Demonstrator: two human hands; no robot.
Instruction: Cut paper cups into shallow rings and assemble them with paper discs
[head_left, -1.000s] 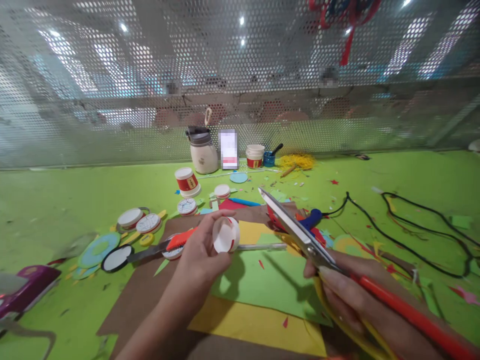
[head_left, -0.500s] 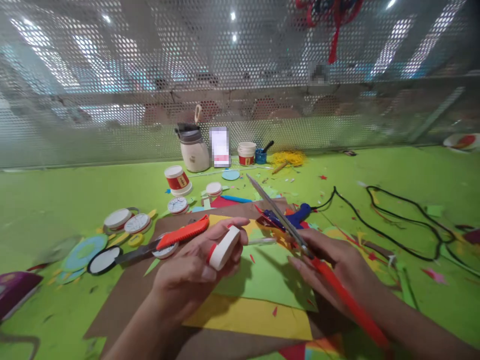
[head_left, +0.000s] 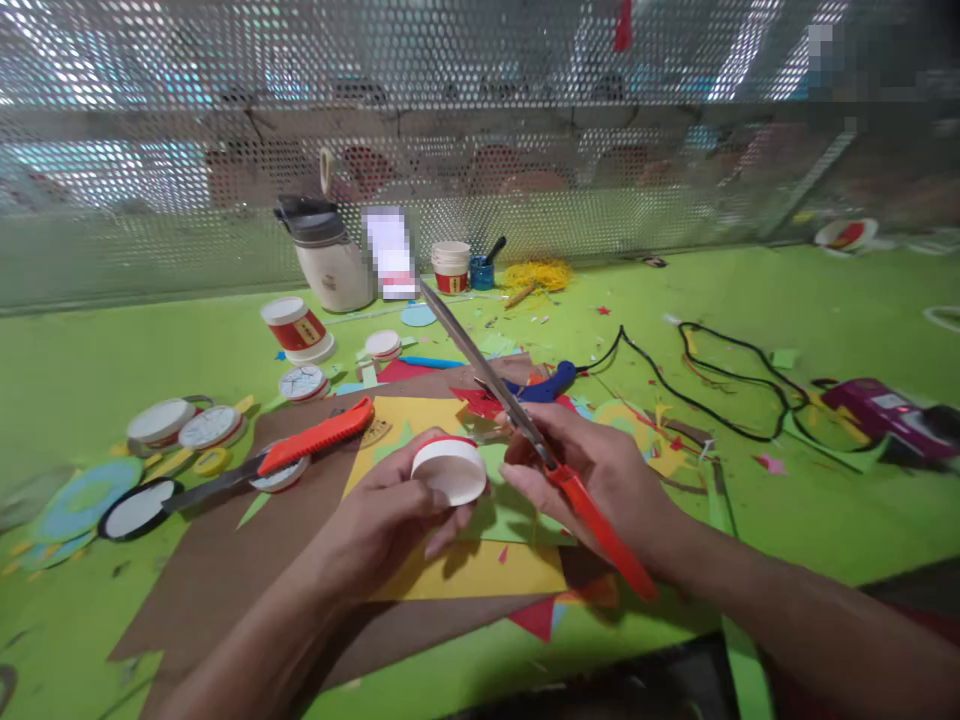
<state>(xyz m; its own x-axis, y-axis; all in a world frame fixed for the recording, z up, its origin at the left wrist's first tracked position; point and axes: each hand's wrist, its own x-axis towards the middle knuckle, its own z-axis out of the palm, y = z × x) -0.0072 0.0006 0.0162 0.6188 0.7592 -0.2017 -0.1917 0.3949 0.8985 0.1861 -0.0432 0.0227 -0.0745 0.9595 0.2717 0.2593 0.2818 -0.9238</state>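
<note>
My left hand (head_left: 386,520) is closed round a small round white lid (head_left: 452,474) with a red rim, its hollow side tilted toward me. In my right hand (head_left: 600,470) are scissors with red handles (head_left: 604,535); their metal blades point up and away to the left. Beneath both hands lie sheets of green paper (head_left: 517,515) and yellow paper (head_left: 480,575) on a brown sheet (head_left: 225,560). An orange utility knife (head_left: 319,437) rests left of my left hand. Just beyond the scissors lies a blue glue gun (head_left: 551,383), partly hidden.
Round white lids (head_left: 213,427) and a blue paper ring (head_left: 90,500) lie at the left. A red-and-white tub (head_left: 296,330), a white jug (head_left: 334,270) and a phone (head_left: 390,250) stand toward the back. A black cord (head_left: 720,425) loops at the right, near a purple device (head_left: 889,415).
The lid in my left hand has turned from edge-on to show its hollow inside. My right hand still holds the scissors, now closer to the lid. The view has swung right and down.
</note>
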